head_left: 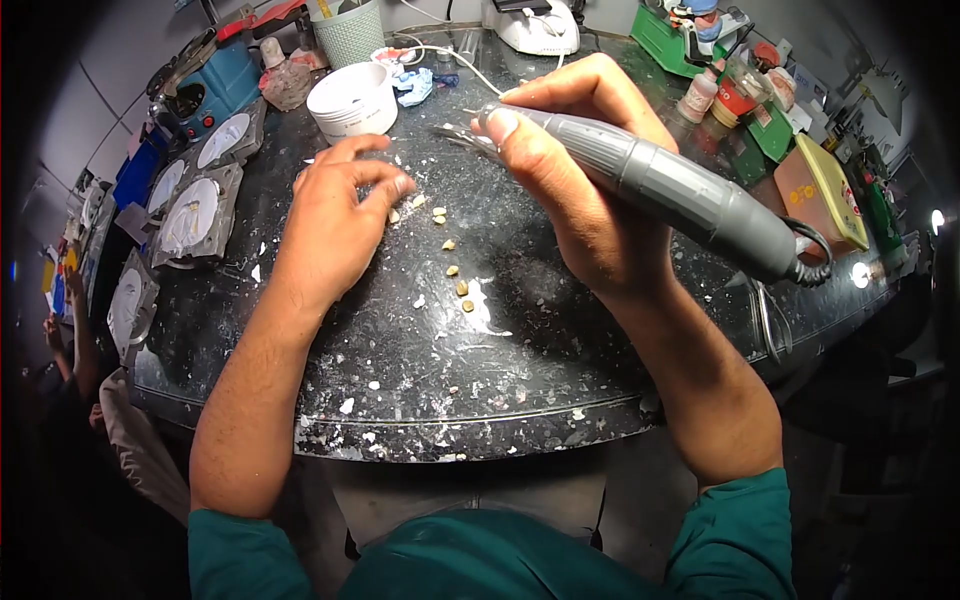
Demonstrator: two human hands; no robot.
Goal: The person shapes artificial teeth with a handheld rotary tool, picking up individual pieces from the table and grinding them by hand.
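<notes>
My right hand [590,170] is wrapped around a thick grey rotary handpiece [660,180], its narrow tip pointing left and its cord end at the right. A thin metallic piece [465,138] shows just beyond the fingers; whether the hand also holds it is unclear. Low over the bench, my left hand [345,200] has its fingers loosely bent and apart, with nothing visible between them. Beside its fingertips begins a curved row of several small yellowish tooth-shaped pieces [449,245], running toward the bench's front edge.
White crumbs dot the dark bench [400,350]. A white tub [352,103] stands beyond my left hand. Plaster moulds [195,220] lie at left, near a blue device [222,85]. Bottles [698,97] and a yellow-lidded box [832,190] are at right. Another person's arm [80,320] shows far left.
</notes>
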